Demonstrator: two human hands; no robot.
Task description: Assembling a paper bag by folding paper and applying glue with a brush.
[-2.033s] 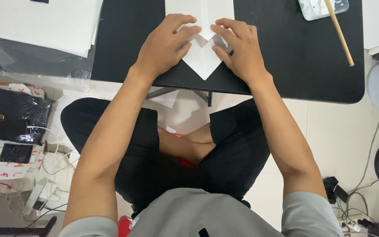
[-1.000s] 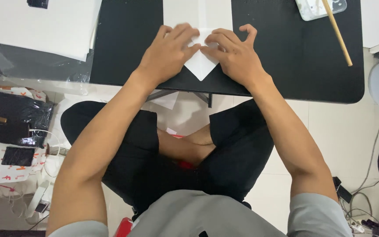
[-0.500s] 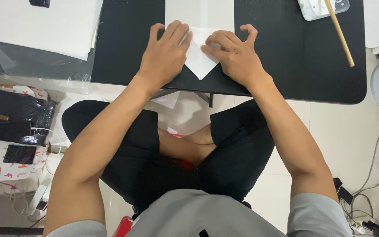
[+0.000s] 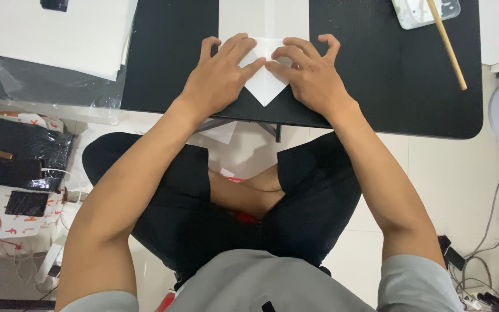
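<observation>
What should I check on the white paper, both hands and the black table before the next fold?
1. Left hand flat on the white paper: ok.
2. Right hand flat on it: ok.
3. Paper's point lies on the black table, inside the near edge: ok.
4. Crease under the fingers sharp: cannot tell, hidden.
5. Wooden stick and tray away from the hands: ok.

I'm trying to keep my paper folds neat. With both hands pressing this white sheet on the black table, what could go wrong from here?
1. The folded point of the white paper lies close to the black table's near edge; a slide could push it over.
2. The left hand and right hand cover most of the fold, so a crooked crease might go unseen.
</observation>
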